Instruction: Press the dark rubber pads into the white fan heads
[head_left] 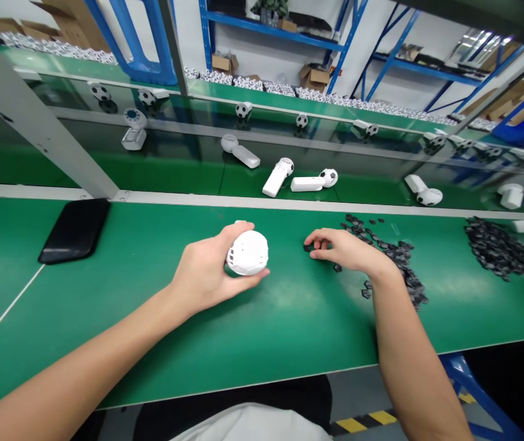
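Observation:
My left hand (209, 269) is wrapped round a white ball-shaped fan head (247, 252), held just above the green table (262, 324) at its middle. My right hand (342, 250) rests on the table to the right of it, fingers pinched on a small black piece (307, 248). Just beyond that hand lies a spread of several small black pieces (394, 260), running under and past my right wrist.
A second heap of black pieces (496, 248) lies far right. A black pad (75, 229) lies at the left. Behind the table a green conveyor (174, 171) carries several white handheld fans (310, 182) with football-patterned heads. Blue shelving with cardboard boxes stands behind.

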`<state>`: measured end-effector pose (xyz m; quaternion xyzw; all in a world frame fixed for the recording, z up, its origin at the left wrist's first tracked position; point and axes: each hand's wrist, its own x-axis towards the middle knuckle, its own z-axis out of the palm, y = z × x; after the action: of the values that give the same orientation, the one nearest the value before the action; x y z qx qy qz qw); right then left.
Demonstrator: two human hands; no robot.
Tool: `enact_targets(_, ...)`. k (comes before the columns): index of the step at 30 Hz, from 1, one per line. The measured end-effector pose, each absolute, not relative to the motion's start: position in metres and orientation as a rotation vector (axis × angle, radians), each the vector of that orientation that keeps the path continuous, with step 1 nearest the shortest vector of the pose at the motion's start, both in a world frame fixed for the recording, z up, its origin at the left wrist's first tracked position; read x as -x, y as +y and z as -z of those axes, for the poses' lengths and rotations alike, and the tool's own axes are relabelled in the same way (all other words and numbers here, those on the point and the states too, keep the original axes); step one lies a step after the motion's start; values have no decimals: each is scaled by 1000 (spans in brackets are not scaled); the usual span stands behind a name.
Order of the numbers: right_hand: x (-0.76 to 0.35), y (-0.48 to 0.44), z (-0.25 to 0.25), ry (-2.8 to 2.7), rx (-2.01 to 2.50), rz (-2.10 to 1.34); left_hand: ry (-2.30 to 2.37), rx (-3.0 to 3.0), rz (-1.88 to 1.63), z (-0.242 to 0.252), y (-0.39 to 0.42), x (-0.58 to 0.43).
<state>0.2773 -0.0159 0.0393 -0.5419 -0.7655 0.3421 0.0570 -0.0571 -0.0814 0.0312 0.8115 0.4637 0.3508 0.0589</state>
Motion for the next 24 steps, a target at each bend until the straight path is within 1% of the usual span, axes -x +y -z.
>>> enact_targets(4,-269,-14,-34,-2315,1648,-989,1489,-2229,-1213,-28,-83,56)
enact_targets(7,-252,-18,-33,-2235,1600,-927,1443,-2079,-1212,-25,-82,51)
enact_targets(12,-214,-39,-38,-1994,1329,-1290,1511,-1978,-910,-23,-83,41)
enact_targets(15,-197,-54,-43,-2032,1213,-1331,1582,-1969,-745,-24,-84,38)
enact_targets(18,-184,-66,-44,-2033,1184,-1252,1587,-2017,-696,-25,-85,38)
enact_targets(24,-167,-77,-40,-2003,1220,-964,1526,-2077,-630,-32,-85,43)
